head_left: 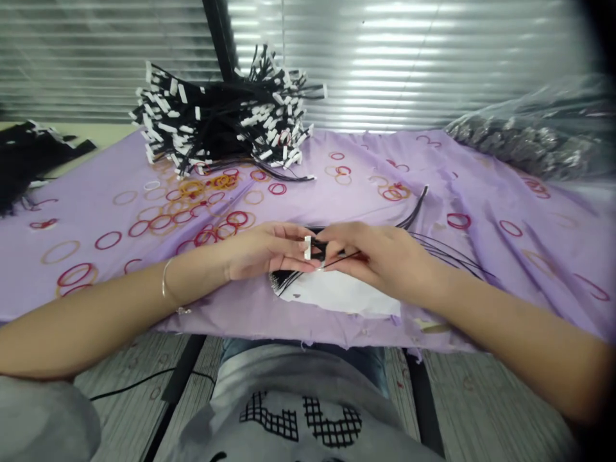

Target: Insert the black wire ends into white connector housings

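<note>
Fingers of my left hand (272,249) are closed around a small white connector (307,248) with black wires running from its right side. Close beside it, my right hand (368,253) pinches a thin black wire (347,256) near the connector; its fingertips partly hide the spot. Under both hands, more black wires (283,280) lie over a white sheet (337,292). Loose wire ends (452,251) fan out to the right behind my right wrist. Whether the pinched wire touches the connector is too small to tell.
A big heap of black cables with white connectors (231,122) stands at the back. Red and yellow rubber bands (160,222) are scattered over the purple cloth (308,205). Another dark cable bundle (29,160) is at the left, a clear plastic bag (534,138) at the back right.
</note>
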A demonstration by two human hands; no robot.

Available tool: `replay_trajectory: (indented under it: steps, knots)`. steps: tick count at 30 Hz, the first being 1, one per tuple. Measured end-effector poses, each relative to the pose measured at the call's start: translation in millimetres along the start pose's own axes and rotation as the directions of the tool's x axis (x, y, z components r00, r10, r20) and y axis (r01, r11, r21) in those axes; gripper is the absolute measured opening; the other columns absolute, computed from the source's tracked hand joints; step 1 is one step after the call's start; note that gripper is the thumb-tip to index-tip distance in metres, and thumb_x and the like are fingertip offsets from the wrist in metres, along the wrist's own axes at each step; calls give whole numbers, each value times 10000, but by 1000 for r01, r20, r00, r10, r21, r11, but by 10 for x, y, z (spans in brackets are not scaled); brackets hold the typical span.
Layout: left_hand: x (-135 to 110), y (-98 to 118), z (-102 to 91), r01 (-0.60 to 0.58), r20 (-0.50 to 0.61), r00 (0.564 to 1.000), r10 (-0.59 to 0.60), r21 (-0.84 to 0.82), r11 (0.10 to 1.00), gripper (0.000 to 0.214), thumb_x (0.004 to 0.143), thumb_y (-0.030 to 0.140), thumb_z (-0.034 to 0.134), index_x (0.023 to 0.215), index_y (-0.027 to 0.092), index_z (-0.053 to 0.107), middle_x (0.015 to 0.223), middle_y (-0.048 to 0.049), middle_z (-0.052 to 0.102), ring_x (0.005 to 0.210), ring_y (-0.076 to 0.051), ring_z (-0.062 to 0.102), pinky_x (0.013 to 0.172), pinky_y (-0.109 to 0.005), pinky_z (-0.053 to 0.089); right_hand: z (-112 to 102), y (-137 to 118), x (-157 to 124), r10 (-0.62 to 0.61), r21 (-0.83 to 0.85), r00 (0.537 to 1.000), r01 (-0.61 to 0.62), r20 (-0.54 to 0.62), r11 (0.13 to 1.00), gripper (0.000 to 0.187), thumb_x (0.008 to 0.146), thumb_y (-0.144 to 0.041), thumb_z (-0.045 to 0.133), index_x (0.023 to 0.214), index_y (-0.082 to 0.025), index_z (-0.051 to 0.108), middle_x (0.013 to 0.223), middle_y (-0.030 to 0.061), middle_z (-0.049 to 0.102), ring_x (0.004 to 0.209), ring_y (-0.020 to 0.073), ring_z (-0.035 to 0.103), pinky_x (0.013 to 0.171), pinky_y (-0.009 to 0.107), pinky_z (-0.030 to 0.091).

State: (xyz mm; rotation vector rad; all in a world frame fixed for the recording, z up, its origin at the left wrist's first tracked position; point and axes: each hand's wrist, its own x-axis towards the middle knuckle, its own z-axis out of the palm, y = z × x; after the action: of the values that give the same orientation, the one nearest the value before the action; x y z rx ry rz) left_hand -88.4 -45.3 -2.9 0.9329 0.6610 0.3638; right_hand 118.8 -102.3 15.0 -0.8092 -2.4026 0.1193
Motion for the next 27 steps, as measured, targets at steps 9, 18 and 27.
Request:
replay_trajectory:
  steps: [9, 18, 27]
  knots:
    - [-29, -6, 57, -8, -93, 996, 9, 8, 1000, 188, 805, 28, 513, 973, 108, 539, 899, -49, 646, 803, -135, 666, 812, -252, 525, 23, 57, 46, -18, -40, 999, 19, 26, 999, 67, 882, -162, 450, 862, -148, 513, 837, 42, 550, 745, 88, 501, 660, 215, 428]
    - [-30, -21, 84, -13, -80, 997, 15, 20, 1000, 169, 796, 17, 529, 929, 119, 543, 846, -32, 663, 768, -111, 665, 809, -243, 523, 151, 112, 33, 134, -108, 990, -137, -30, 985, 49, 786, -142, 545, 771, -162, 588, 718, 7, 574, 635, 83, 520, 568, 214, 413]
    - [0, -46, 70, -14, -90, 996, 17, 27, 1000, 170, 787, 14, 535, 923, 116, 547, 861, -37, 661, 783, -111, 657, 895, -320, 502, 178, 119, 52, 175, -142, 984, -178, -33, 974, 60, 789, -141, 542, 767, -156, 596, 713, 12, 583, 632, 94, 530, 567, 228, 428]
